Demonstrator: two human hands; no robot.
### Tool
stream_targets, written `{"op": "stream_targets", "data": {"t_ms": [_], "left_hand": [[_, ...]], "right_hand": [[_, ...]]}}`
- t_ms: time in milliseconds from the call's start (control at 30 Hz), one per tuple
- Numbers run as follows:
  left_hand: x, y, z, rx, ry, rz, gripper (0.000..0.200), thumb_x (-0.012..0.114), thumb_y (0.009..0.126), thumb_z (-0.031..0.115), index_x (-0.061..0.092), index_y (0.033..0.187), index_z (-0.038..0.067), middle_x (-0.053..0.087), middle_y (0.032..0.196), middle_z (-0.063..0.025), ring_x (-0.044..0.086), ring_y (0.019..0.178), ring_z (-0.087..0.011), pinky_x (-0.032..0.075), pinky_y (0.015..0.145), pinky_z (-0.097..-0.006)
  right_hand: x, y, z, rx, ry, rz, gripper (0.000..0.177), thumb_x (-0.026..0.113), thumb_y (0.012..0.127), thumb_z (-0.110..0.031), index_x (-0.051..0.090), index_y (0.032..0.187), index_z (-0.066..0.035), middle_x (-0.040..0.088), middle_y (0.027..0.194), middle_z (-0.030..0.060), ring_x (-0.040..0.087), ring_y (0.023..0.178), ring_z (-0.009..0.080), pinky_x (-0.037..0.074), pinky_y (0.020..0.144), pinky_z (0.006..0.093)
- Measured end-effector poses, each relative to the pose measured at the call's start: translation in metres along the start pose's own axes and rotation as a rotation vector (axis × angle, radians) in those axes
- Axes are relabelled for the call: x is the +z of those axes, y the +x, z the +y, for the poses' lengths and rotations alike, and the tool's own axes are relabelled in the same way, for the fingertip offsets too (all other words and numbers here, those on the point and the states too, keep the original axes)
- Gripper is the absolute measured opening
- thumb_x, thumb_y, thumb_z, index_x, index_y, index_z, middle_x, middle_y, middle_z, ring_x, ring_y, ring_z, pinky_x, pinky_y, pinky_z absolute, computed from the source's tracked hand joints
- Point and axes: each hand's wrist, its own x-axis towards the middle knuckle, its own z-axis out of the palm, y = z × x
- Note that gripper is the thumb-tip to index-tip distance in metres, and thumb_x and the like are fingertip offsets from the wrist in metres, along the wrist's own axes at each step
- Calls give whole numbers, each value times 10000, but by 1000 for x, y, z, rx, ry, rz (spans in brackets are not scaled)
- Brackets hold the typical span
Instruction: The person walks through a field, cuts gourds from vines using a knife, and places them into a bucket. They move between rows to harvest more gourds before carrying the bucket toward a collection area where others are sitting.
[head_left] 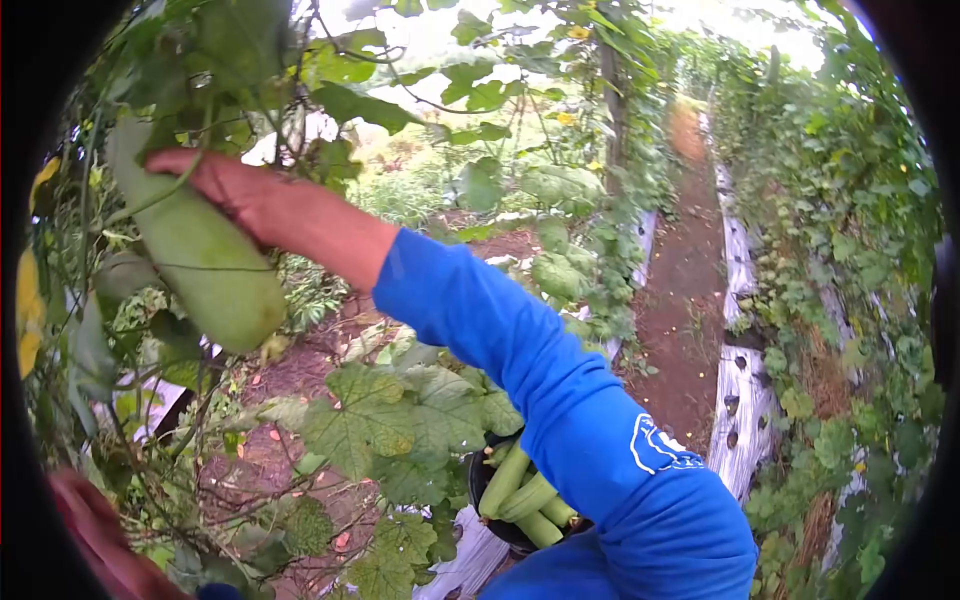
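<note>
A large pale green gourd (205,255) hangs at a slant among vines at the upper left. My right hand (215,185), at the end of a blue sleeve, reaches across to it and is closed around its upper part; some fingers are hidden behind a stem and the fruit. Low at the left edge is my left hand (105,540), blurred and partly cut off, near thin vines, and its fingers cannot be made out clearly. Below my right arm, a dark container (478,480) holds several long green gourds (508,478).
Large leaves (400,425) and tangled stems fill the space below the hanging gourd. A brown dirt path (685,290) runs away at the right, beside a strip of silvery plastic sheet (740,400) with holes. Dense climbing plants (850,250) line the far right.
</note>
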Motion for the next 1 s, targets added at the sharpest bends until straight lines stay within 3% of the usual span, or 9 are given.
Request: {"op": "stream_targets", "data": {"t_ms": [67,200,467,533,567,667,833,933,1000], "left_hand": [[6,-29,95,-311,-186,-351,332,477,997,265,619,1077,-24,525,752,-11,492,671,-125,354,602,-272],[71,-29,136,-400,-305,-194,354,470,1004,298,597,1185,21,495,795,26,309,584,-20,210,523,-195],[163,-17,126,-379,-453,-108,416,500,1001,362,525,1291,65,532,854,38,262,572,-8,183,495,-188],[168,-18,129,-324,-315,-26,467,509,998,379,502,1310,32,584,983,-40,451,662,-58,347,534,-191],[174,-20,136,-331,-378,7,540,522,992,396,467,1339,-15,573,1182,-145,585,945,-192,501,761,-289],[183,-22,134,-220,-184,-5,584,529,988,400,439,1363,-38,504,1327,-215,528,1179,-283,448,981,-373],[188,-36,164,-295,-164,88,622,538,975,410,430,1364,-62,510,1312,-238,538,1156,-302,442,970,-391],[192,-43,165,-502,-406,126,622,549,965,405,438,1364,-59,514,1299,-247,547,1139,-308,449,951,-394],[193,-51,141,-431,-486,132,602,545,964,390,452,1356,-57,524,1276,-251,560,1119,-317,455,959,-402]], "right_hand": [[-1,12,0,-57,13,13,298,689,829,-372,634,927,-96,648,731,68,627,590,217,564,583,370],[-1,5,3,-29,-36,10,309,640,780,-433,602,816,-129,595,668,53,564,537,223,505,552,390],[-13,36,16,22,66,-61,323,552,848,-400,654,865,-94,656,715,95,580,556,234,496,557,390],[-13,28,18,87,63,37,342,501,870,-393,658,821,-93,634,644,75,557,508,247,485,534,416],[-15,24,20,52,120,-32,322,509,876,-350,651,883,-62,653,777,121,593,618,248,499,602,394],[-12,15,22,-1,190,-99,322,517,889,-301,603,989,-7,614,976,196,598,797,273,492,720,380],[-6,5,21,-161,-3,5,390,519,906,-287,499,1101,50,470,1139,267,521,966,334,440,849,404],[-1,5,20,-450,-429,158,450,521,916,-279,436,1168,85,384,1237,309,475,1068,370,408,926,418],[7,-4,30,-659,-739,264,495,522,923,-274,395,1213,107,327,1302,337,444,1135,394,387,977,428]]}}
